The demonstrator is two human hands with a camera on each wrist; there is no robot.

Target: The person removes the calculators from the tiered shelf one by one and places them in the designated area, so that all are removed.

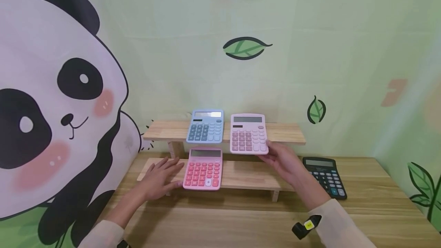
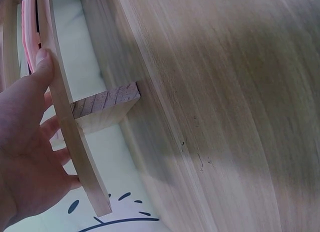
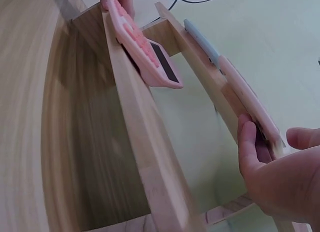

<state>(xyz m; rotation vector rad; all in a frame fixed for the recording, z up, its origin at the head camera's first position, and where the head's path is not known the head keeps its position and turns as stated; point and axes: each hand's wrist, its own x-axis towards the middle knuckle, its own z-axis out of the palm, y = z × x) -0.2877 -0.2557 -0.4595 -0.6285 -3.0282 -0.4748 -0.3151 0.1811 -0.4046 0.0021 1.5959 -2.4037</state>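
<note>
A light pink calculator leans on the upper wooden shelf, its lower edge hanging past the shelf's front. My right hand holds its lower right corner, thumb at the side edge and fingers underneath, as the right wrist view also shows. On the lower shelf lies a brighter pink calculator with coral keys. My left hand rests at the left end of that shelf, fingers spread. Its thumb touches the coral-keyed calculator's lower left side. In the left wrist view the left hand lies along the shelf board.
A blue calculator sits on the upper shelf, left of the light pink one. On the table, right of the shelves, lies a black calculator, partly behind my right forearm. A panda-printed backdrop hangs behind.
</note>
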